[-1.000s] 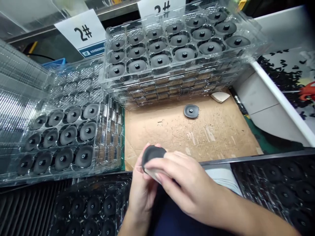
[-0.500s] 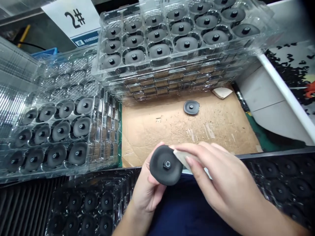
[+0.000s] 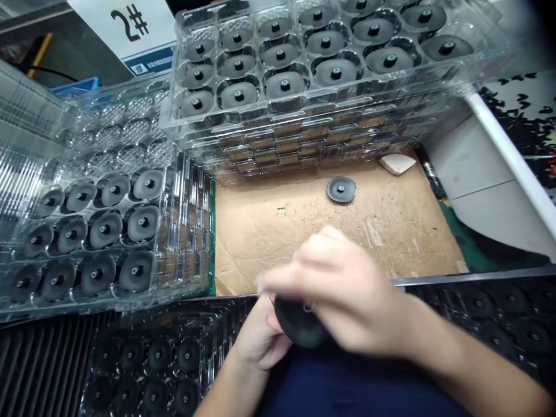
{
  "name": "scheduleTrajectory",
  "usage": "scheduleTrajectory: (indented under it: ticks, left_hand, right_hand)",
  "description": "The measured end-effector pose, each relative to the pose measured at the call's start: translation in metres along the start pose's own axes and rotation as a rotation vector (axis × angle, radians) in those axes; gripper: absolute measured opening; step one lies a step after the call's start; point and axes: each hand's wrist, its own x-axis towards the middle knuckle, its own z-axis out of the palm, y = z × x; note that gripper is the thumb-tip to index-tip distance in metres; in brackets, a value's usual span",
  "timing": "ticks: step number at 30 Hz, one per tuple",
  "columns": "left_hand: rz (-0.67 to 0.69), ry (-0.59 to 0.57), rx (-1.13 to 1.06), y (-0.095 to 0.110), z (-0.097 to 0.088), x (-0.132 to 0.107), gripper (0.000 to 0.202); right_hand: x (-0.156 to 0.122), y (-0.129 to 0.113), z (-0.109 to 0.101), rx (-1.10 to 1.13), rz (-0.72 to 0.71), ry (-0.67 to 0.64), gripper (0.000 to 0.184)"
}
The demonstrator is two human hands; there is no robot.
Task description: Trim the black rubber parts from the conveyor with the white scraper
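Note:
My left hand [image 3: 263, 339] grips a black rubbery disc [image 3: 299, 327] with a small central stem, low in front of my body. Over the disc's top lies my right hand [image 3: 347, 284], blurred by motion, its fingers curled and covering much of the disc and stem. The off-white wedge-shaped pad in my right hand is hidden behind the fingers and back of the hand. Another such disc [image 3: 341, 189] lies stem up on the cardboard sheet [image 3: 260, 243]. A second off-white pad [image 3: 397, 164] rests at the cardboard's far right.
Clear plastic trays [image 3: 260, 119] holding black discs are stacked at the back. More trays [image 3: 167, 231] stand at the left, partly filled. Black trays [image 3: 143, 324] with discs are at the lower left and right. Small black pieces [image 3: 516, 121] lie beyond the white edge.
My right hand has swept left and up across the disc, hiding the pad and the stem. The disc is slightly lower and further right. The camera view has shifted a little.

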Motion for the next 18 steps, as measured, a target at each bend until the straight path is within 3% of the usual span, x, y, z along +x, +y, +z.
scheduleTrajectory:
  ticks: [2, 4, 8, 11, 15, 18]
  left_hand:
    - [-0.141, -0.151, -0.116, 0.005, 0.003, 0.002, 0.058]
    - [-0.27, -0.297, -0.305, 0.012, 0.005, 0.002, 0.059]
    - [-0.38, -0.374, -0.522, 0.018, 0.004, -0.001, 0.041]
    - [-0.422, -0.388, -0.547, 0.018, -0.003, -0.004, 0.043]
    - [-0.392, -0.389, -0.507, 0.018, -0.012, -0.009, 0.055]
    - [-0.201, -0.315, -0.302, 0.013, -0.014, -0.009, 0.059]
  right_hand:
    - [0.0, 0.025, 0.0, 0.111, 0.237, 0.12, 0.024]
    - [-0.004, 0.054, 0.007, 0.189, 0.454, 0.15, 0.023]
    - [-0.025, 0.091, 0.042, 0.107, 0.593, 0.089, 0.024]
    - [-0.043, 0.088, 0.063, 0.039, 0.624, 0.173, 0.032]
    - [-0.059, 0.064, 0.062, 0.028, 0.626, 0.242, 0.031]
    - [-0.068, 0.051, 0.055, 0.038, 0.614, 0.228, 0.027]
